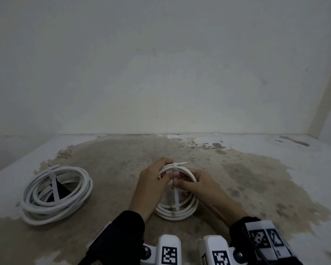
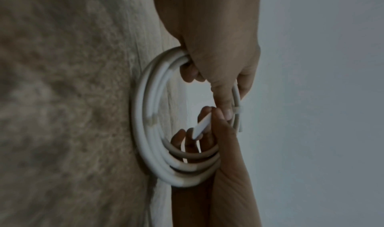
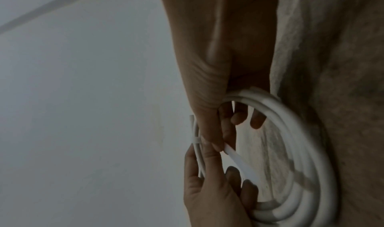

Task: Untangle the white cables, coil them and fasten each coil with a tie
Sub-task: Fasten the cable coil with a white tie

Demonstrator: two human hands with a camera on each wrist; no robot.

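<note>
You are holding a small white cable coil [image 1: 177, 205] between both hands at the middle of the stained surface [image 1: 113, 165]. Its lower arc is resting on that surface while its upper arc is raised, so the coil is standing tilted toward you.

Your left hand [image 1: 150, 186] is gripping the upper left part of the coil: the fingers are curling around the bundled strands, and the thumb [image 2: 223, 102] is lying along them just beside the tie's head. Your right hand [image 1: 201, 185] is pinching the free tail of the white tie [image 1: 175, 190] between thumb and forefinger (the remaining fingers are curling loosely inside the ring). In the right wrist view, that pinch [image 3: 216, 146] is sitting close to the point where the tie is wrapping the strands.

The tie is already encircling the top of the coil, with its head [image 2: 237, 110] sitting on the outer side of the bundle. Its long tail is hanging down across the open centre of the ring. A short cable end [image 1: 182, 163] is projecting to the right past the tie.

1 larger coil [image 1: 55, 194] is lying flat on the surface, well apart on your left. A white strap [image 1: 54, 186] is crossing its upper strands. Its ring is framing a dark patch at the centre.
</note>
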